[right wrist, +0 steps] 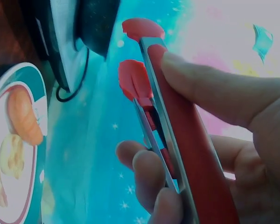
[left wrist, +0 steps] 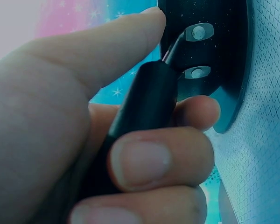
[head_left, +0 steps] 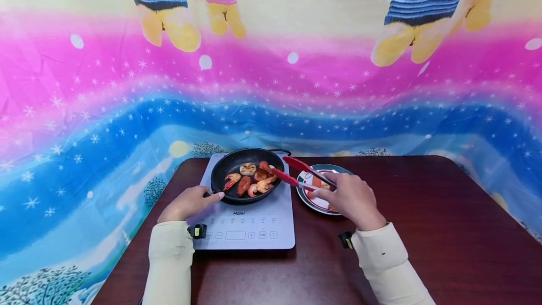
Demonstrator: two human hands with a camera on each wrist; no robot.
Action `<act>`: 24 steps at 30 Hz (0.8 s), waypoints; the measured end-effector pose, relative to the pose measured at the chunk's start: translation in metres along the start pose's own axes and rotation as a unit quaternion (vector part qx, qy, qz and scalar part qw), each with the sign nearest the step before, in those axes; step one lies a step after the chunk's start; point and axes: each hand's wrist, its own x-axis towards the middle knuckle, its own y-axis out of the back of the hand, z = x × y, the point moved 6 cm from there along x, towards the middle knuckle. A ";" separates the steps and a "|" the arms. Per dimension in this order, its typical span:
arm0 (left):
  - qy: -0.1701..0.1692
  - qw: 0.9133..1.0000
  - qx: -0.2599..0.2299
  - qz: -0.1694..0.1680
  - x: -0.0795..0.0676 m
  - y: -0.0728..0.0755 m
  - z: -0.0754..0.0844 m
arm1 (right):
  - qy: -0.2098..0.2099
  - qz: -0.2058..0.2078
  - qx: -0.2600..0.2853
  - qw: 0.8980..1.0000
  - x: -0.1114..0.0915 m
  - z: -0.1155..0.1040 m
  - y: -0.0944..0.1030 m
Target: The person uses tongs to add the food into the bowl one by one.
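A black frying pan (head_left: 230,166) sits on a white induction cooker (head_left: 281,211). My left hand (head_left: 190,204) grips its black handle (left wrist: 142,100), fingers wrapped round it and thumb stretched along toward the pan wall. In the pan lie a browned lotus root slice (head_left: 247,169), shrimp (head_left: 264,185) and reddish sausage pieces (head_left: 243,186). My right hand (head_left: 351,199) holds red-tipped metal tongs (right wrist: 186,140) between thumb and fingers. The tong tips stand apart with nothing between them in the right wrist view; in the head view they overlap the pan's right side.
Right of the cooker, partly behind my right hand, a green-rimmed plate (head_left: 301,196) holds sausage (right wrist: 23,116) and other food pieces. A dark wooden table (head_left: 432,229) bears everything. A patterned cloth (head_left: 271,84) hangs behind it. A black cord (head_left: 281,151) runs behind the pan.
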 end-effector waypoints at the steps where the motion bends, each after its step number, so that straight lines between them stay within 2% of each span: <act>1: 0.001 1.000 -0.002 0.000 0.000 0.000 0.000 | -0.002 -0.004 0.009 1.000 0.000 0.002 0.002; 6: 0.003 1.000 -0.003 0.000 0.000 0.000 0.001 | -0.005 -0.029 0.042 0.999 0.000 0.020 0.014; 12: 0.004 1.000 0.003 -0.004 -0.001 0.000 0.001 | -0.015 -0.085 0.017 0.996 -0.003 0.056 0.023; 17: 0.004 1.000 0.007 -0.005 -0.002 0.000 0.002 | -0.027 -0.137 0.004 0.990 -0.011 0.082 0.029; 24: 0.005 1.000 0.006 -0.002 -0.001 -0.001 0.002 | -0.054 -0.137 0.002 0.989 -0.012 0.104 0.031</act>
